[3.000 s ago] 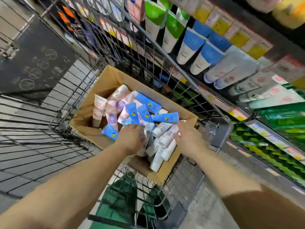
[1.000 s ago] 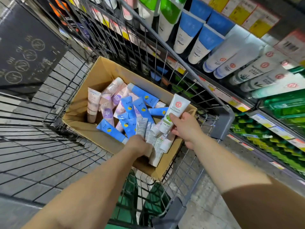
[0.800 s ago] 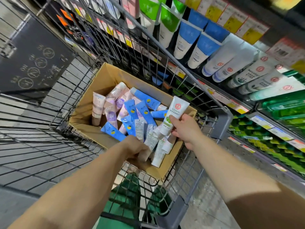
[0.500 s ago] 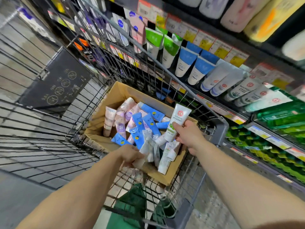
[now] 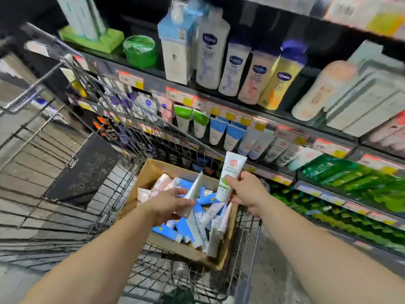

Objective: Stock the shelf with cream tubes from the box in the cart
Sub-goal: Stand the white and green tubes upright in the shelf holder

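A cardboard box (image 5: 151,170) sits in the wire cart (image 5: 105,189) and holds several blue, white and pink cream tubes (image 5: 192,229). My right hand (image 5: 245,191) grips a white cream tube with a red logo and green band (image 5: 230,172), upright above the box's right side. My left hand (image 5: 168,205) holds a grey-white tube (image 5: 192,194) tilted up over the middle of the box. The shelf row of hanging tubes (image 5: 228,134) lies just beyond the cart's far rim.
Lotion bottles (image 5: 236,69) and a green jar (image 5: 140,51) stand on the upper shelf. Green packets (image 5: 341,185) fill the lower right shelves. Price tags line the shelf edges. The cart's folded child seat panel (image 5: 85,170) is at the left.
Both hands have risen out of the box, each with a tube. My view has tilted up, so the upper shelf with bottles has come into sight.
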